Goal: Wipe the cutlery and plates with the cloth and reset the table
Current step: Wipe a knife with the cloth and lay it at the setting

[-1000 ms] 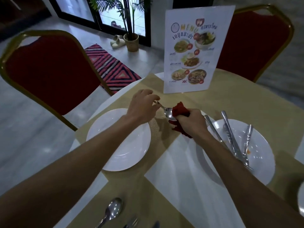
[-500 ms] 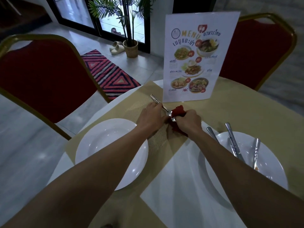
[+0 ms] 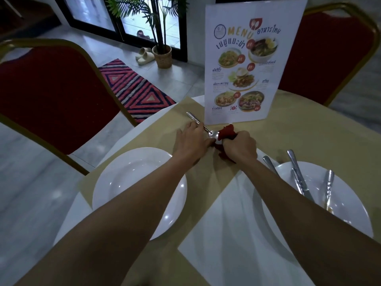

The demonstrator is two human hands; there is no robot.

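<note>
— Well, wide view first: the round table in tan fills the lower frame, with the menu card standing at top centre. Where's the action?

— Right at the foot of that card, centre frame. Two white plates flank it. The left plate is bare, and the right plate at lower right carries a few pieces of cutlery, not yet wiped by my reading.

— And the hands?

— The left hand has its fingers curled round the spoon, handle poking up and left. The right hand is clenched on the red cloth, which is bunched against the spoon's bowl. I can't tell whether the spoon touches the table.

— So it's the bowl getting polished. How do you do that well?

— I'd pinch the bowl through the cloth, front and back together, and draw off towards the tip rather than scrub. The left hand's job is to hold steady on the handle, so no fingerprints land on the wiped part.

— Any danger?

— The card sits just beside the knuckles, so a wide stroke could topple it. Short strokes, I reckon. The handle wants a pass too, gripped through the cloth.

— Progress?

— Early, I'd judge.
</note>
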